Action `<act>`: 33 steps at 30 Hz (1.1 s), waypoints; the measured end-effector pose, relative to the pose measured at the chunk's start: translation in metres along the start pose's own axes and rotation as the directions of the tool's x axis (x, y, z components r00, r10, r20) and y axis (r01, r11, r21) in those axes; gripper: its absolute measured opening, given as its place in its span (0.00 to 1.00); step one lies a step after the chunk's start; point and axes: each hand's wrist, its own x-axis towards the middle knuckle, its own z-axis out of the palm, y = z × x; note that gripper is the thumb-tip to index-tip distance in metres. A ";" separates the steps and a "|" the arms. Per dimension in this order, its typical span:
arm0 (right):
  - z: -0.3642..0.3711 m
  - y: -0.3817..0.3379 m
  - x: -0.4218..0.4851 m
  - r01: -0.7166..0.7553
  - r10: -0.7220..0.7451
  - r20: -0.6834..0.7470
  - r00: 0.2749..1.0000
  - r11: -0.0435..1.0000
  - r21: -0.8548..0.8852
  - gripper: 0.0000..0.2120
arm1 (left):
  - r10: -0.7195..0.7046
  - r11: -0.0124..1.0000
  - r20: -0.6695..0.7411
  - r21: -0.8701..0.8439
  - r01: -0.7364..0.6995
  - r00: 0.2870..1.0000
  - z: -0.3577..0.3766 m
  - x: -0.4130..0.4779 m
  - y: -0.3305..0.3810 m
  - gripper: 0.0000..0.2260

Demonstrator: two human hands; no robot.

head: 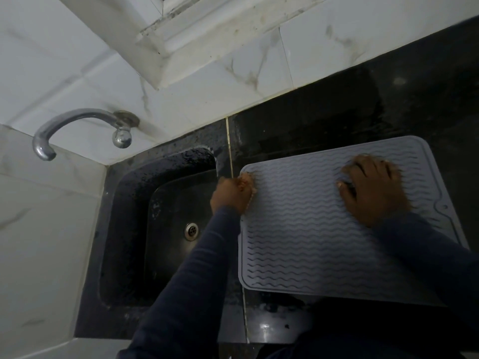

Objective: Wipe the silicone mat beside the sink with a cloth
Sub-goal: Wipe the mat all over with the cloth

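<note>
The left arm, dark-sleeved, reaches forward; the left hand is curled, fingers pinching the mat at its far left corner. The right arm stretches forward too; the right hand lies palm down on the mat, fingers spread, tips blurred.

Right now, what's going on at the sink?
A person in dark sleeves has both hands on the grey silicone mat, which lies on the black counter to the right of the sink. The left hand grips the mat's far corner on the sink side. The right hand presses palm-down on its far right part. Something dark shows under the fingers, perhaps the cloth, but it is too dim to tell.
</note>
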 end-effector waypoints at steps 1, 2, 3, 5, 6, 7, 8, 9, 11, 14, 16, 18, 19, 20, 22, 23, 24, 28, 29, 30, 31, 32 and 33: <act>-0.001 0.000 0.000 -0.003 0.003 0.000 1.000 1.000 0.008 0.27 | 0.031 0.999 -0.013 -0.015 -0.031 0.999 0.005 -0.004 0.012 0.25; -0.002 -0.001 0.000 -0.009 0.009 0.001 1.000 1.000 0.011 0.27 | 0.085 0.994 -0.001 -0.069 -0.085 0.996 0.011 -0.009 0.027 0.22; -0.001 -0.002 0.001 -0.011 0.011 0.008 1.000 1.000 0.008 0.27 | 0.147 0.981 0.032 -0.129 -0.142 0.989 0.021 -0.016 0.042 0.20; 0.002 0.000 0.002 -0.016 0.016 0.010 1.000 1.000 -0.004 0.27 | 0.284 0.946 0.139 -0.199 -0.254 0.949 0.043 -0.035 0.070 0.19; 0.004 0.002 0.002 -0.010 0.010 -0.006 1.000 1.000 -0.002 0.28 | 0.335 0.935 0.173 -0.183 -0.304 0.926 0.052 -0.042 0.078 0.20; 0.005 0.001 0.002 0.000 0.000 -0.020 1.000 1.000 0.003 0.28 | 0.354 0.932 0.183 -0.146 -0.331 0.917 0.051 -0.044 0.079 0.22; 0.006 0.002 0.002 0.006 -0.006 -0.025 1.000 1.000 0.004 0.28 | 0.350 0.935 0.177 -0.129 -0.331 0.920 0.048 -0.043 0.076 0.23; 0.006 0.003 0.002 0.004 -0.003 -0.023 1.000 1.000 0.005 0.28 | 0.314 0.947 0.175 -0.122 -0.296 0.933 0.042 -0.036 0.068 0.23; 0.005 0.003 0.002 0.004 -0.004 -0.027 1.000 1.000 0.016 0.27 | 0.162 0.983 0.150 -0.112 -0.146 0.975 0.028 -0.018 0.041 0.26; 0.004 0.002 0.001 0.005 -0.004 -0.033 0.999 0.999 0.033 0.28 | -0.050 0.993 0.053 -0.105 0.055 0.997 0.010 0.007 -0.002 0.34; 0.004 0.001 0.002 0.004 -0.003 -0.016 1.000 0.999 0.040 0.29 | -0.049 0.996 0.018 -0.069 0.050 0.999 0.002 0.009 -0.009 0.32; 0.005 0.003 0.002 -0.002 0.002 -0.004 1.000 1.000 0.032 0.29 | -0.003 0.998 -0.021 -0.064 0.001 1.000 0.000 0.003 0.002 0.27; 0.006 0.003 0.002 -0.007 0.007 -0.002 1.000 1.000 0.028 0.29 | 0.032 0.994 -0.023 -0.107 -0.035 0.999 0.004 -0.003 0.014 0.24; 0.006 0.003 0.002 -0.012 0.012 0.000 1.000 1.000 0.024 0.29 | 0.094 0.979 -0.006 -0.178 -0.094 0.996 0.011 -0.010 0.030 0.21; 0.006 0.002 0.002 -0.016 0.016 0.010 1.000 1.000 0.020 0.29 | 0.243 0.945 0.071 -0.244 -0.219 0.967 0.034 -0.027 0.061 0.18; 0.005 0.002 0.002 -0.021 0.021 0.010 1.000 0.999 0.024 0.30 | 0.322 0.933 0.126 -0.209 -0.292 0.938 0.043 -0.038 0.078 0.19; 0.004 0.001 0.002 -0.024 0.024 0.005 1.000 0.999 0.025 0.30 | 0.378 0.923 0.171 -0.152 -0.354 0.910 0.049 -0.045 0.091 0.20; 0.005 0.001 0.002 -0.026 0.025 0.010 1.000 0.999 0.020 0.29 | 0.344 0.939 0.158 -0.023 -0.344 0.926 0.040 -0.035 0.080 0.20; 0.005 0.002 0.002 -0.017 0.017 0.003 1.000 1.000 0.020 0.29 | 0.286 0.958 0.138 -0.035 -0.283 0.948 0.033 -0.028 0.063 0.20; 0.006 0.002 0.003 -0.011 0.011 -0.004 1.000 1.000 0.018 0.29 | 0.202 0.979 0.110 -0.043 -0.198 0.973 0.025 -0.016 0.043 0.21; 0.007 0.003 0.003 -0.011 0.011 -0.008 1.000 1.000 0.014 0.29 | 0.123 0.992 0.090 -0.043 -0.120 0.988 0.018 -0.005 0.025 0.23; 0.007 0.003 0.003 -0.010 0.010 -0.010 1.000 1.000 0.008 0.29 | 0.043 0.998 0.069 -0.044 -0.040 0.997 0.011 0.004 0.009 0.27; 0.009 0.003 0.003 -0.009 0.009 -0.009 1.000 1.000 0.005 0.28 | -0.019 0.999 0.050 -0.030 0.020 0.999 0.004 0.011 -0.001 0.30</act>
